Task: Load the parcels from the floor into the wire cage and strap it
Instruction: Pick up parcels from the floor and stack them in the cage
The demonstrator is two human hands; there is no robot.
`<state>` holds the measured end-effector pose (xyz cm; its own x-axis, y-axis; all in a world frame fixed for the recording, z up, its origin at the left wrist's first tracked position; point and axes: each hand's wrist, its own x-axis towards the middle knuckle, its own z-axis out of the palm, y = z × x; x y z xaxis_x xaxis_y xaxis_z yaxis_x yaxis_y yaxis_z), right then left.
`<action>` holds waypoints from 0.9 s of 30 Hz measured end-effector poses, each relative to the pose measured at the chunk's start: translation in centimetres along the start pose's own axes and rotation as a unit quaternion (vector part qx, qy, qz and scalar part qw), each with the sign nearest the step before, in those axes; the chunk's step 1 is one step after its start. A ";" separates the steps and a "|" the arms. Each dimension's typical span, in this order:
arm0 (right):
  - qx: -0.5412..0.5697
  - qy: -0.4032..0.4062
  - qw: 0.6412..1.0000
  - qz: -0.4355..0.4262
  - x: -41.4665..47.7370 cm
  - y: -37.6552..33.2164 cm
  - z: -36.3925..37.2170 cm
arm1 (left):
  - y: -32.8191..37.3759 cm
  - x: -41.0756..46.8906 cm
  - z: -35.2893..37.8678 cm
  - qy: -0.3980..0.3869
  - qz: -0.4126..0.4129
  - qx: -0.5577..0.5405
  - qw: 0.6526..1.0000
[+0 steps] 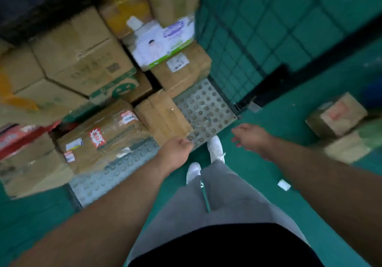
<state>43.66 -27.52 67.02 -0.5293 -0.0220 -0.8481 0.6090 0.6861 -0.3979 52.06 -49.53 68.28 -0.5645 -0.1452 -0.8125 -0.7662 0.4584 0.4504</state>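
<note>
The floor [289,142] is a smooth green painted surface. The view is motion-blurred, so fine print on labels cannot be read.

Left hand [175,148]: fingers curled in toward the palm, with nothing visible inside them. The knuckles sit just beside the near corner of a small plain carton [163,117]; whether they touch it cannot be told.

Right hand [250,136]: fingers loosely spread and relaxed, holding nothing, suspended over the floor to the right of the cage corner.

The small plain carton is brown corrugated board with a taped seam. It rests on the cage's base plate [206,109], a grey metal sheet with rows of round studs. To its left lies a larger taped carton [103,136], wrapped in glossy clear tape and bearing red-and-white stickers.

Farther in, the stack includes a labelled carton [182,68] with a white rectangular sticker, a white-and-green soft pack [163,41] on top of it, and a big carton with green print [82,59] to the left.

The wire cage [258,39] shows a dark square-mesh side panel standing upright at the right edge of the base plate.

On the floor at far right, well apart from the cage, sit two floor parcels [337,115], both brown board, the upper one with a red mark.

Below the hands are white shoes [216,148], grey trousers [227,194] and a white scrap [284,184].
</note>
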 end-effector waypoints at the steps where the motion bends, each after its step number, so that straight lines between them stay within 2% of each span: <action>1: 0.041 0.002 0.999 0.015 -1.4 1.6 -0.1 | 0.9 -1.0 0.8 -0.014 0.018 0.020 1.000; 6: 0.184 0.033 0.981 0.061 -8.5 11.1 -0.9 | 3.8 -4.5 6.3 -0.081 0.077 0.153 0.982; 12: 0.341 0.132 0.923 0.124 -15.9 25.3 -3.9 | 8.0 -8.3 17.0 -0.148 0.137 0.294 0.934; 17: 0.448 0.194 0.854 0.179 -21.7 38.7 -5.8 | 11.5 -12.1 29.8 -0.189 0.190 0.393 0.880; 21: 0.506 0.208 0.810 0.213 -25.5 49.9 -6.7 | 13.4 -15.8 42.2 -0.212 0.199 0.445 0.847; 24: 0.530 0.218 0.787 0.229 -27.6 57.2 -8.4 | 14.5 -18.8 50.9 -0.236 0.198 0.457 0.834; 27: 0.543 0.207 0.779 0.233 -29.4 62.7 -10.8 | 15.6 -21.3 57.9 -0.257 0.209 0.450 0.829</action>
<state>91.05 24.01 70.75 -0.1083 0.4368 -0.8930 0.8138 -0.4769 -0.3320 69.90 11.42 71.18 -0.3397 0.4781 -0.8099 0.1326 0.8769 0.4620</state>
